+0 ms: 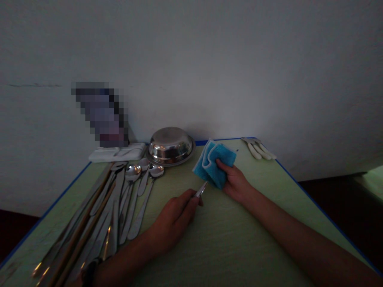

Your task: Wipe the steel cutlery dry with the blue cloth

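Note:
My right hand [236, 181] grips a folded blue cloth [220, 163] with white edging, thumb on top. Left of it and slightly lower, my left hand [179, 217] is closed on a shiny metal utensil [202, 189]. Only a short piece of that utensil sticks out past the fingers, pointing toward the cloth's lower edge; its kind is hidden. Whether it touches the cloth, I cannot tell. Beside my left forearm lie several metal spoons [133, 172] and other long utensils, some under the wrist.
An upturned steel bowl [171, 145] stands at the table's back edge. To its left is a white tray [136, 151] with a blurred-out object above it. Several white-handled utensils [254, 150] lie at the back right. A wall [191, 71] rises behind the green table [227, 239].

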`<act>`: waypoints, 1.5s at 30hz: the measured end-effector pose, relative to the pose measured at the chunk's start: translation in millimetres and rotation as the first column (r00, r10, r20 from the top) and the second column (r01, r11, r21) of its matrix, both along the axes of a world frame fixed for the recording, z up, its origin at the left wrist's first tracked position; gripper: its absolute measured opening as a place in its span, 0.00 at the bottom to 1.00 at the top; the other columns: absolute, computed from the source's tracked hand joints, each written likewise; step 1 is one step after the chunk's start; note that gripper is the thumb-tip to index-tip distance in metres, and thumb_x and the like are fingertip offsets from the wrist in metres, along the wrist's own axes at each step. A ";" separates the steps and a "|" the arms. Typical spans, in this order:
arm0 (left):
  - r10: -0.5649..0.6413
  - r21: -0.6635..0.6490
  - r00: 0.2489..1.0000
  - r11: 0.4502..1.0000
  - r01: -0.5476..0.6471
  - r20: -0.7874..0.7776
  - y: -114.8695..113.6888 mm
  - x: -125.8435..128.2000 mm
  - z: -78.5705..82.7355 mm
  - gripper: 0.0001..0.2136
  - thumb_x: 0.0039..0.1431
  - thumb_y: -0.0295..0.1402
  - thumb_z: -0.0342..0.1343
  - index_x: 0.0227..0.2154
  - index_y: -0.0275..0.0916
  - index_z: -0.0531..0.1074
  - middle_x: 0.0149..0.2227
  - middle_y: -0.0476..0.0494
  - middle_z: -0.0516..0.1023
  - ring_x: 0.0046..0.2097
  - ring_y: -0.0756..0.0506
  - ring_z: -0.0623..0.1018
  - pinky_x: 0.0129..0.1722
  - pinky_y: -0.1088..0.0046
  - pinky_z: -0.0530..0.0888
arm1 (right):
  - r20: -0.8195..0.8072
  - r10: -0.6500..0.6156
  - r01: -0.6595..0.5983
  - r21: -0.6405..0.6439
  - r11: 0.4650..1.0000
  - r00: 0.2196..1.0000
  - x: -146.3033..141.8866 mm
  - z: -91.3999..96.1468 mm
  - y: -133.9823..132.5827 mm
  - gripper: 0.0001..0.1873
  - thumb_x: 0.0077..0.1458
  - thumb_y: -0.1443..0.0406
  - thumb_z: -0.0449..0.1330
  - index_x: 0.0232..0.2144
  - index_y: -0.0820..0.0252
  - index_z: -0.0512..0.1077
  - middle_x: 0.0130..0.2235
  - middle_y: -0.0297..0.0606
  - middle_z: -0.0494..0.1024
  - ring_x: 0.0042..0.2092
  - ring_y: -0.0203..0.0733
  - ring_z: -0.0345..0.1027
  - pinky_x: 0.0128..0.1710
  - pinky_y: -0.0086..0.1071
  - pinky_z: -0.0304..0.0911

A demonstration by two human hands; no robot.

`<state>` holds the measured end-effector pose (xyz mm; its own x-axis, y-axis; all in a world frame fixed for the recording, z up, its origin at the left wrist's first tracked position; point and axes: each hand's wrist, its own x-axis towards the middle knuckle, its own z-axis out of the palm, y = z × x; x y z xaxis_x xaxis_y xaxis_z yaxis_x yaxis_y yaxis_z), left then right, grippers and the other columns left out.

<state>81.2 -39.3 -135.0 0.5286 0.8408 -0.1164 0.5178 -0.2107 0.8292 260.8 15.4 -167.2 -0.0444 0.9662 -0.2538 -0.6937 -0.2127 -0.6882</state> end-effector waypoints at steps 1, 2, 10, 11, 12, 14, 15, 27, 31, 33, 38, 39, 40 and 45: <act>-0.001 0.000 1.000 1.000 0.001 0.000 -0.1 0.0 0.0 0.13 0.61 0.38 0.38 0.33 0.39 0.65 0.21 0.54 0.63 0.25 0.51 0.67 0.27 0.76 0.64 | 0.019 -0.028 0.028 0.010 1.000 0.999 -1.0 0.3 0.1 0.10 0.43 0.67 0.62 0.33 0.61 0.71 0.30 0.35 0.79 0.34 0.39 0.73 0.39 0.35 0.68; -0.003 -0.003 1.000 1.000 0.003 0.001 -0.4 0.1 -0.1 0.13 0.62 0.38 0.38 0.33 0.38 0.65 0.21 0.54 0.63 0.25 0.51 0.67 0.27 0.76 0.64 | 0.036 -0.060 0.059 0.021 0.998 0.998 -2.1 0.5 0.2 0.10 0.43 0.66 0.62 0.32 0.61 0.71 0.30 0.35 0.79 0.33 0.39 0.73 0.38 0.34 0.68; -0.097 -0.004 0.995 0.995 0.097 -0.026 -5.0 1.3 5.9 0.13 0.62 0.39 0.37 0.36 0.39 0.65 0.21 0.54 0.64 0.24 0.51 0.66 0.27 0.77 0.64 | 0.107 -0.231 0.231 0.015 0.973 0.967 -7.0 -0.1 0.2 0.10 0.48 0.60 0.59 0.34 0.58 0.70 0.31 0.34 0.79 0.32 0.38 0.72 0.34 0.32 0.68; -0.115 -0.003 0.993 0.993 0.115 -0.040 -4.9 0.9 8.3 0.14 0.62 0.39 0.37 0.36 0.39 0.65 0.23 0.53 0.66 0.26 0.51 0.68 0.29 0.76 0.65 | 0.110 -0.243 0.244 0.005 0.970 0.964 -6.8 0.0 0.1 0.10 0.47 0.59 0.59 0.33 0.58 0.70 0.31 0.34 0.78 0.31 0.37 0.72 0.34 0.32 0.68; -0.136 -0.006 0.989 0.991 0.136 -0.050 -4.9 0.2 10.6 0.13 0.61 0.38 0.37 0.36 0.39 0.65 0.25 0.52 0.68 0.28 0.50 0.69 0.31 0.75 0.66 | 0.111 -0.252 0.254 -0.003 0.967 0.961 -6.5 0.0 0.0 0.10 0.47 0.60 0.59 0.33 0.58 0.71 0.31 0.34 0.78 0.31 0.37 0.72 0.34 0.32 0.68; -0.178 0.006 0.982 0.984 0.179 -0.059 -4.8 -1.8 14.0 0.12 0.61 0.38 0.39 0.36 0.40 0.66 0.31 0.49 0.71 0.34 0.49 0.71 0.36 0.74 0.66 | 0.109 -0.257 0.259 -0.004 0.966 0.960 -5.9 0.2 -0.3 0.09 0.47 0.60 0.59 0.32 0.58 0.71 0.30 0.33 0.78 0.30 0.37 0.72 0.33 0.32 0.68; -0.196 0.018 0.979 0.980 0.197 -0.057 -4.9 -2.9 14.6 0.12 0.60 0.37 0.40 0.36 0.40 0.66 0.33 0.48 0.72 0.35 0.48 0.71 0.37 0.75 0.66 | 0.109 -0.249 0.251 0.000 0.968 0.962 -5.6 0.2 -0.5 0.09 0.47 0.60 0.59 0.31 0.58 0.71 0.30 0.33 0.78 0.29 0.36 0.71 0.33 0.31 0.68; -0.143 0.001 0.988 0.990 0.143 -0.057 -3.9 6.1 -0.4 0.12 0.60 0.38 0.41 0.31 0.38 0.66 0.24 0.52 0.69 0.25 0.51 0.69 0.25 0.77 0.63 | 0.054 -0.047 0.045 0.036 0.998 0.997 -1.4 0.5 0.2 0.11 0.43 0.62 0.63 0.32 0.61 0.71 0.31 0.36 0.79 0.32 0.38 0.72 0.33 0.31 0.69; -0.029 -0.052 0.999 0.998 0.029 -0.016 -1.4 7.2 -3.2 0.13 0.60 0.39 0.40 0.33 0.38 0.66 0.19 0.55 0.62 0.22 0.52 0.65 0.21 0.78 0.61 | 0.071 0.007 -0.013 0.071 0.997 0.997 -1.7 1.1 -1.9 0.11 0.41 0.64 0.64 0.31 0.61 0.71 0.31 0.34 0.79 0.32 0.38 0.72 0.36 0.32 0.68; -0.006 -0.101 1.000 0.995 0.006 0.004 -1.2 7.1 -3.8 0.13 0.60 0.40 0.39 0.33 0.38 0.65 0.18 0.56 0.60 0.20 0.52 0.64 0.20 0.78 0.60 | 0.084 0.010 -0.016 0.079 0.997 0.996 -1.6 1.3 -2.8 0.12 0.41 0.65 0.64 0.32 0.60 0.71 0.31 0.34 0.79 0.33 0.38 0.72 0.37 0.32 0.68; -0.005 -0.117 1.000 0.993 0.006 0.010 -1.3 7.2 0.0 0.12 0.59 0.40 0.42 0.30 0.38 0.66 0.19 0.55 0.62 0.22 0.52 0.64 0.20 0.79 0.61 | 0.085 0.094 -0.101 0.076 0.992 0.992 0.6 2.6 -4.0 0.15 0.40 0.66 0.64 0.34 0.61 0.70 0.33 0.35 0.79 0.33 0.37 0.72 0.38 0.32 0.67; -0.003 -0.122 1.000 0.993 0.005 0.014 -1.5 7.4 0.8 0.12 0.59 0.40 0.42 0.30 0.38 0.66 0.20 0.55 0.62 0.22 0.52 0.64 0.20 0.79 0.61 | 0.082 0.108 -0.114 0.073 0.991 0.991 1.0 2.8 -4.0 0.15 0.40 0.67 0.64 0.34 0.62 0.70 0.33 0.36 0.79 0.34 0.38 0.72 0.38 0.32 0.67; 0.002 -0.136 1.000 0.991 0.002 0.025 -1.7 7.7 1.5 0.13 0.59 0.40 0.42 0.30 0.38 0.66 0.19 0.55 0.62 0.22 0.52 0.64 0.20 0.79 0.61 | 0.079 0.113 -0.119 0.070 0.990 0.990 1.3 2.8 -3.9 0.15 0.40 0.68 0.64 0.34 0.61 0.70 0.33 0.36 0.79 0.34 0.38 0.72 0.39 0.33 0.67; 0.045 -0.238 0.995 0.971 -0.021 0.094 -2.8 8.9 0.1 0.17 0.60 0.43 0.36 0.26 0.38 0.62 0.17 0.56 0.59 0.19 0.53 0.61 0.18 0.79 0.59 | 0.056 0.073 -0.076 0.066 0.995 0.996 1.7 1.3 -2.5 0.18 0.37 0.70 0.65 0.36 0.60 0.69 0.34 0.34 0.78 0.35 0.38 0.72 0.40 0.35 0.67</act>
